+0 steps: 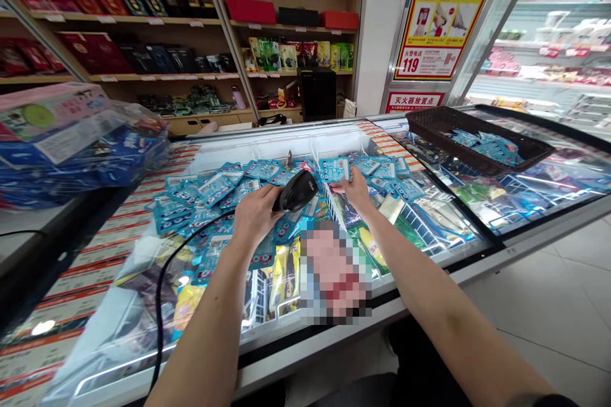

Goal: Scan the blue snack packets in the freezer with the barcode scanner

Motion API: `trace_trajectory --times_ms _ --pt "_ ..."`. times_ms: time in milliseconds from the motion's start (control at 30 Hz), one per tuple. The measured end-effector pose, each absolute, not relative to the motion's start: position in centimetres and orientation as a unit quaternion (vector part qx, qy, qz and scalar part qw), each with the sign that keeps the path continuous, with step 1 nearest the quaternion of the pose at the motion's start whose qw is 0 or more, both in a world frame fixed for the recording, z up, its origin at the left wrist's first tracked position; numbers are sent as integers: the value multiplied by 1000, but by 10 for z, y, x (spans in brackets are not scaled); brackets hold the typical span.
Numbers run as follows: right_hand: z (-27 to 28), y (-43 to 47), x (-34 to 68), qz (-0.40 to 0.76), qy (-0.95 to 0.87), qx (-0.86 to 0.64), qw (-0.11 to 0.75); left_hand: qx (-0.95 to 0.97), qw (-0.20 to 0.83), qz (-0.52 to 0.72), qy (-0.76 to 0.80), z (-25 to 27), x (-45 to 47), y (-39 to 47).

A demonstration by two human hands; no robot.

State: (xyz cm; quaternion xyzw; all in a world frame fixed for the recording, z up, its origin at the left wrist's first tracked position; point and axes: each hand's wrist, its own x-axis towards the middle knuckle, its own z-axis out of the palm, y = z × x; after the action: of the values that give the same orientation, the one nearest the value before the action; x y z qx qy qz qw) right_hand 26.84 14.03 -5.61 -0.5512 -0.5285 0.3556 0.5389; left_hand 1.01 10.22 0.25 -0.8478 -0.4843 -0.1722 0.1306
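My left hand (255,213) is wrapped round a black barcode scanner (298,191), whose head points right. A black cable (165,273) runs from it down toward the lower left. Between the fingers of my right hand (356,189) is a small blue packet (335,170), its white barcode label facing me. It is held just right of the scanner's head, apart from it. Many similar blue packets (217,187) lie in a loose pile on the freezer's glass top to the left, with more blue packets (384,167) to the right of my right hand.
A dark brown basket (482,140) with some blue packets stands on the freezer (458,276) at the right. Plastic-wrapped boxes (71,140) sit at the left. Shelves (157,76) with bottles and boxes rise behind. A pixelated patch covers part of the freezer front.
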Motion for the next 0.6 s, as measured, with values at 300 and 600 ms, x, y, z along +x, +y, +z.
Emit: trace_trajectory --times_ms 300,600 --pt "-36 136 297 242 -475 -603 593 -844 144 -171 -487 1 6 104" --pt "-44 131 321 191 -421 -677 573 -844 158 -180 -480 -2 4 106"
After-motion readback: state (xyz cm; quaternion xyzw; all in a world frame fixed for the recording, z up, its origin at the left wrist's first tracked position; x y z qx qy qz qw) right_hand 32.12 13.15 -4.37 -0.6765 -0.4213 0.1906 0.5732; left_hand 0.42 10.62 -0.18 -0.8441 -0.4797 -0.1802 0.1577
